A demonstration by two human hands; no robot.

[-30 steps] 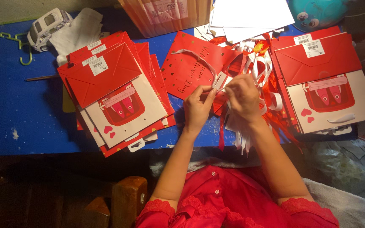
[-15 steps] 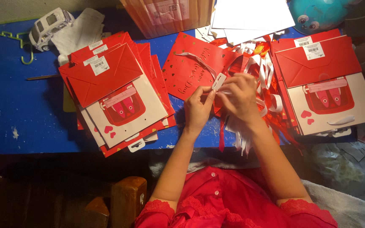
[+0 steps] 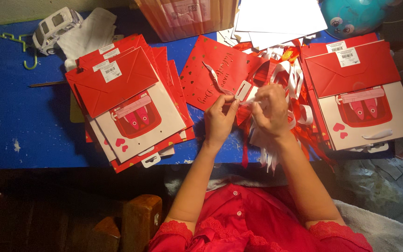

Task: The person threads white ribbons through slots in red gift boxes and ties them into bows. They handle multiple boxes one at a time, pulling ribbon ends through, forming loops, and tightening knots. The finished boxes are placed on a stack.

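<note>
Head view: white tag (image 3: 242,90) pinched by left hand (image 3: 220,116), ribbon (image 3: 291,77) gripped by right hand (image 3: 271,109) over red bag (image 3: 220,70); threading judged in hand, steady feed needed next.

Home craft table (image 3: 5,140), gift bags (image 3: 131,112)

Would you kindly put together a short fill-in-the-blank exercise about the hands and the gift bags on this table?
1. The table top under the bags is coloured ____.
2. The left hand and the right hand work together on a small white ____ beside a pile of ribbons.
3. The stack of flat gift bags on the person's left is mostly white and ____.
4. The toy car at the far left corner is coloured ____.

Missing words: blue; tag; red; white.
</note>
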